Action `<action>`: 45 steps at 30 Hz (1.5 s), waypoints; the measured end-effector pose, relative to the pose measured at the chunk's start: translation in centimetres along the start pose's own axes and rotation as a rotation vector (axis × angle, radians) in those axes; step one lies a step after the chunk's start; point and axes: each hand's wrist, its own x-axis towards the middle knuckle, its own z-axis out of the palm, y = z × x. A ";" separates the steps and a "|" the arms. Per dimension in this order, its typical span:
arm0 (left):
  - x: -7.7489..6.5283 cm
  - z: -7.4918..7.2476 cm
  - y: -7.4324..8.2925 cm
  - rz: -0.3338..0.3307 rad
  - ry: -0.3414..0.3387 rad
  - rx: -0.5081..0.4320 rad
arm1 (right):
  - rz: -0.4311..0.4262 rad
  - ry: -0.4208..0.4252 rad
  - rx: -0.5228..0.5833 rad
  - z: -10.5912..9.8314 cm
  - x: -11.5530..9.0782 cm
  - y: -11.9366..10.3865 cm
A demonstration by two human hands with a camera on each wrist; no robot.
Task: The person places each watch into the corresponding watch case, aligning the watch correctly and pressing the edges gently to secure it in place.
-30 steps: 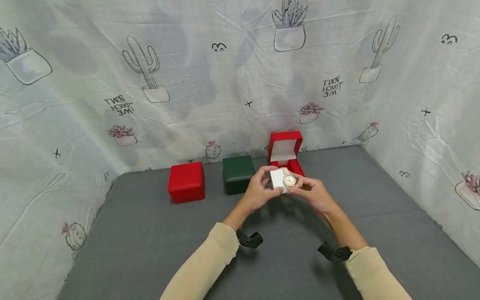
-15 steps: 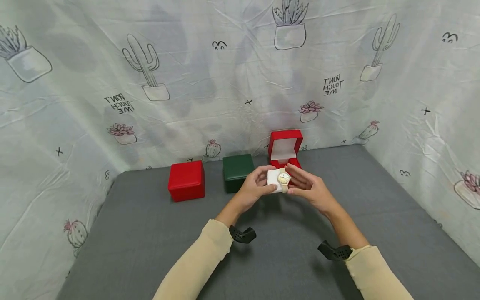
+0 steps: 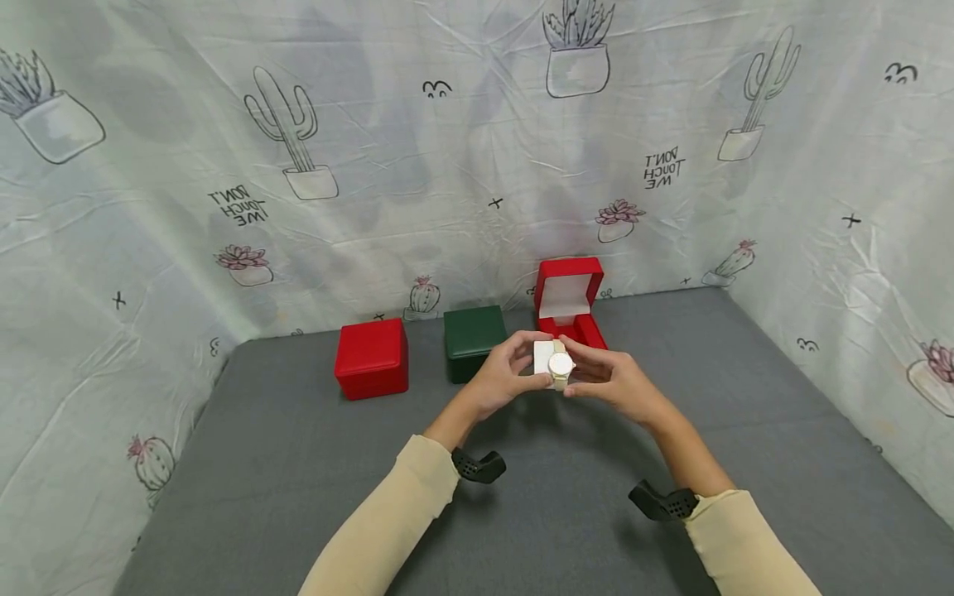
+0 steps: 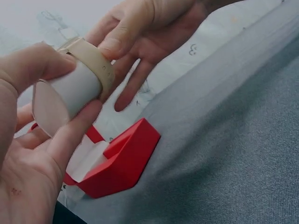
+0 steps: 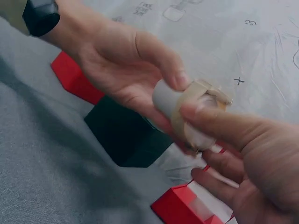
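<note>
Over the table in front of the open red box (image 3: 589, 329), both hands hold a white watch cushion (image 3: 542, 358) with a cream-strapped wristwatch (image 3: 561, 365) looped around it. My left hand (image 3: 498, 377) grips the cushion's left end, thumb along its side in the left wrist view. At the other end my right hand (image 3: 622, 385) pinches the watch, its thumb on the strap (image 5: 181, 122) in the right wrist view. The round dial faces up toward the head camera. In the left wrist view, some fingers of the right hand (image 4: 154, 32) stick out past the strap.
A closed green box (image 3: 474, 341) stands left of the open one, and a closed red box (image 3: 371, 358) sits further left. All three rest on the grey table (image 3: 298, 480) near its back edge. A printed cloth (image 3: 462, 165) hangs behind.
The cushion and watch have shifted slightly left, with the watch turned straighter. The right hand's fingers spread half a second ago and are now back around the watch. The boxes have stayed put.
</note>
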 end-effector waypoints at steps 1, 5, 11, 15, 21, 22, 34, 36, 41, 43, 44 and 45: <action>0.1 0.0 0.0 0.003 -0.003 0.005 | 0.000 0.008 -0.013 0.1 0.0 0.0; 0.0 -0.1 -0.2 0.010 -0.005 0.019 | -0.017 0.023 -0.045 0.7 0.0 0.1; -0.3 -0.2 -0.2 -0.014 -0.002 -0.009 | -0.028 0.008 -0.008 0.8 0.0 0.0; -0.6 -0.2 0.2 -0.041 -0.043 -0.064 | -0.032 0.024 0.029 0.6 -0.2 -0.1; -0.9 -0.1 0.8 -0.043 -0.005 0.041 | -0.079 0.067 0.060 0.1 -0.7 0.3; -1.0 -0.1 0.9 -0.043 0.000 0.045 | -0.075 0.068 0.069 0.0 -0.8 0.3; -1.3 0.1 1.9 -0.061 -0.066 0.042 | -0.043 0.028 0.199 0.3 -1.0 -0.3; -1.3 0.0 1.8 -0.062 -0.080 0.064 | -0.039 0.024 0.205 0.5 -0.8 -0.2; -1.2 -0.3 1.7 -0.057 -0.087 0.104 | -0.035 0.048 0.185 1.0 -0.6 0.1; -1.1 -0.4 1.6 -0.055 -0.082 0.102 | -0.030 0.058 0.170 1.2 -0.5 0.2; -1.1 -0.4 1.5 -0.057 -0.080 0.101 | -0.027 0.062 0.166 1.3 -0.5 0.3; -1.2 -0.4 1.5 -0.060 -0.082 0.096 | -0.022 0.068 0.161 1.5 -0.5 0.4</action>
